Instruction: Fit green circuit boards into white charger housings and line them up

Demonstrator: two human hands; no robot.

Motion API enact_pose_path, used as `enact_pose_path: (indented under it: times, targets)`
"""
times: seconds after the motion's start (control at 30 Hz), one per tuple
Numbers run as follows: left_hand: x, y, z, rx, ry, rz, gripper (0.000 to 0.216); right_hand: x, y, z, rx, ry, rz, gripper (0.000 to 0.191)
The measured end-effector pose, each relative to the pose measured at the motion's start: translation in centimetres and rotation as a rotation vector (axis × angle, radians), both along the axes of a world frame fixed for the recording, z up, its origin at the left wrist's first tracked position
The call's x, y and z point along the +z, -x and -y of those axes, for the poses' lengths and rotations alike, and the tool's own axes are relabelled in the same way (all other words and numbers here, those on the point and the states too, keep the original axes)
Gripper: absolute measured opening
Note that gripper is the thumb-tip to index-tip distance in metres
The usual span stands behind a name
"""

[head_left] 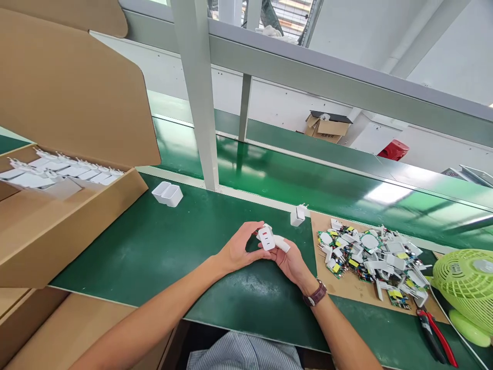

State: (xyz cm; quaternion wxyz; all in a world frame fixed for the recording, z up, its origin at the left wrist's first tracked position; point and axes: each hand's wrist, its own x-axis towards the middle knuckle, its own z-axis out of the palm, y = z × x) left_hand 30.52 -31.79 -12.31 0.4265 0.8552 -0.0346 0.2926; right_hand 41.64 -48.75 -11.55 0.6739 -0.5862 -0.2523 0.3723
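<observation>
Above the green table, a white charger (266,239) is held between my two hands, its face with the USB ports, one of them red inside, turned toward me. My left hand (239,247) is closed on it from the left, thumb below and fingers at the top. From the right and beneath, my right hand (291,263) also grips it; some of those fingers are hidden behind it. A white wrap, perhaps a finger cover, shows on a right finger. A second white charger (298,216) with plug pins stands near the table's back edge.
Left, an open cardboard box (96,221) holds rows of white chargers. Two joined white housings (167,194) lie near it. On the right, circuit boards with white parts (370,252) are heaped on cardboard, beside red-handled pliers (435,334) and a green fan (466,288). A metal post (198,103) rises behind.
</observation>
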Motion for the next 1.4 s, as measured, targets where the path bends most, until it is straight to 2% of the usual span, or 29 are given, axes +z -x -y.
enact_pose_path:
  times: [0.1, 0.2, 0.27, 0.37, 0.4, 0.47, 0.57, 0.67, 0.8, 0.9, 1.0, 1.17, 1.23, 1.3, 1.37, 1.4]
  targets:
    - [0.5, 0.3, -0.1, 0.003, -0.045, -0.042, 0.084, -0.9, -0.2, 0.2, -0.167, 0.054, 0.295, 0.039]
    - [0.8, 0.3, -0.2, 0.014, -0.062, -0.045, 0.068, -1.5, -0.3, 0.6, -0.255, 0.096, 0.417, 0.035]
    - [0.9, 0.1, -0.3, 0.03, -0.052, -0.002, 0.053, -1.8, -0.4, 0.6, -0.295, 0.139, 0.541, 0.041]
    - [1.0, -0.3, -0.3, 0.048, -0.018, 0.048, 0.027, -2.0, -0.7, 0.3, -0.264, 0.109, 0.712, 0.067]
    - [1.1, -0.4, -0.3, 0.058, -0.004, 0.033, 0.022, -2.1, -0.8, 0.2, -0.214, 0.073, 0.752, 0.07]
    - [1.2, -0.6, -0.3, 0.095, 0.018, -0.022, 0.025, -2.3, -1.0, -0.1, -0.117, 0.025, 0.821, 0.061]
    - [1.3, -0.8, -0.3, 0.13, -0.042, 0.031, 0.027, -2.8, -0.9, -0.3, -0.122, 0.05, 0.82, 0.059]
    - [1.8, -1.2, -0.4, 0.066, -0.239, 0.156, 0.021, -3.1, -0.7, -0.6, -0.167, 0.083, 0.773, 0.068]
    - [3.0, -1.6, -0.2, -0.02, -0.409, 0.113, 0.026, -3.0, -0.6, -0.8, -0.17, 0.093, 0.784, 0.063]
    - [3.2, -1.6, 0.4, -0.031, -0.443, 0.056, 0.023, -3.1, -0.7, -0.8, -0.154, 0.095, 0.791, 0.059]
    - [2.5, -1.2, 1.1, 0.043, -0.451, 0.025, 0.022, -3.4, -0.8, -0.6, -0.137, 0.095, 0.799, 0.062]
    - [1.4, -1.6, 0.7, 0.137, -0.339, -0.027, 0.022, -2.4, -2.1, 0.2, -0.058, 0.067, 0.867, 0.07]
    - [1.6, -3.1, 0.0, 0.117, -0.285, -0.047, 0.022, -1.6, -3.3, 0.8, -0.213, 0.06, 0.876, 0.062]
    - [1.9, -5.4, -0.7, 0.09, -0.22, -0.098, 0.025, -1.1, -4.7, 1.5, -0.478, 0.084, 0.838, 0.052]
    - [2.3, -8.1, -1.1, 0.067, -0.164, -0.166, 0.028, -1.4, -6.1, 1.9, -0.642, 0.122, 0.753, 0.056]
    - [2.4, -9.5, -1.2, 0.056, -0.147, -0.194, 0.03, -1.7, -6.7, 2.0, -0.657, 0.139, 0.713, 0.063]
